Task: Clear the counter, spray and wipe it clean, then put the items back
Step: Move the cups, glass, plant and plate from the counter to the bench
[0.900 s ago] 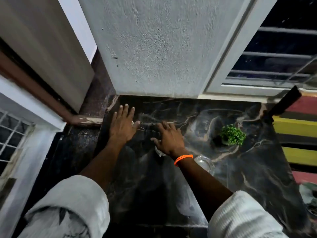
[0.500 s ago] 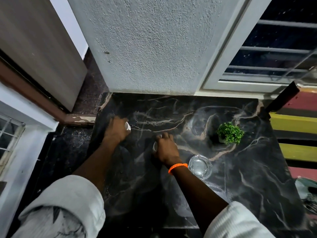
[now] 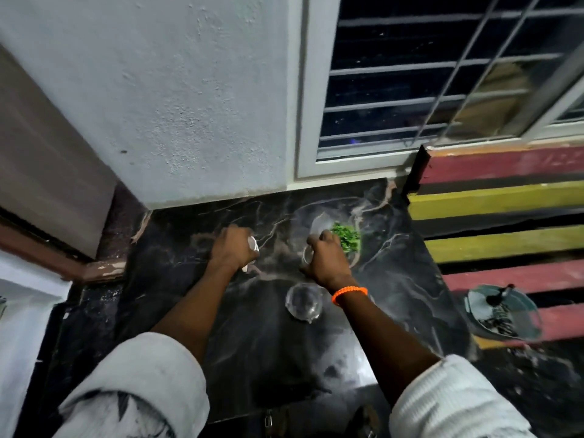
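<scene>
Your left hand (image 3: pixel 232 249) and right hand (image 3: pixel 327 257) each grip a small clear glass over the dark counter (image 3: pixel 395 279)

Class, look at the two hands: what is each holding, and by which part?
Left hand grips a small clear glass round its side. Right hand grips another glass likewise.

Your way along the counter (image 3: pixel 410 279) is open across its right side and near edge. Mid-counter, a glass bowl (image 3: pixel 304 301) sits just beside your right wrist, and a small green plant (image 3: pixel 347 237) blocks the far right, close to the window frame (image 3: pixel 300 121).
</scene>
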